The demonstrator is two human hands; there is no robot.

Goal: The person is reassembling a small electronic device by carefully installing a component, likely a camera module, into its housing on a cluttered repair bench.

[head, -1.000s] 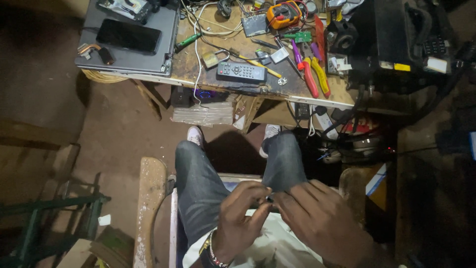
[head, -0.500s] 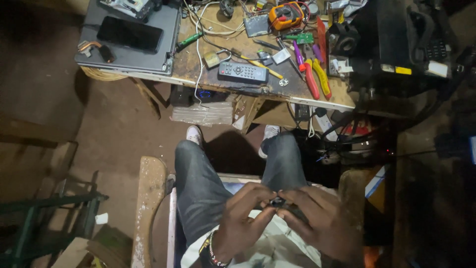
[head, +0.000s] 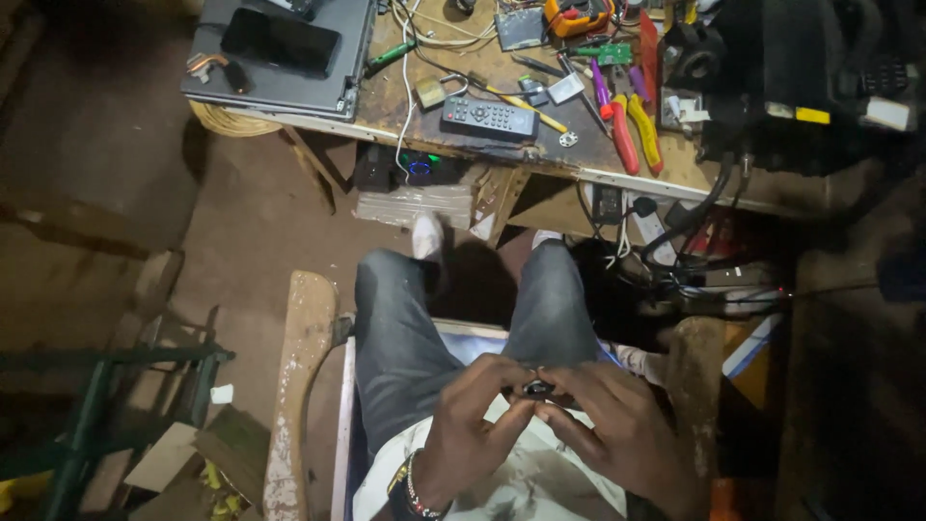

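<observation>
Over the lap, the left hand [head: 473,425] and right hand [head: 617,434] pinch a small dark metal part [head: 536,389] between their closed fingertips.

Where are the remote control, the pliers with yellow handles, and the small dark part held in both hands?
remote control [head: 489,118], head view, middle of its button face.
pliers with yellow handles [head: 644,131], head view, on one yellow handle.
small dark part [head: 536,389], head view, its visible top between the fingertips.

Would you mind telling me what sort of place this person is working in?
Probably a small electronics repair workshop: the wooden workbench holds a remote control, pliers and a multimeter, above a dirt floor.
</observation>
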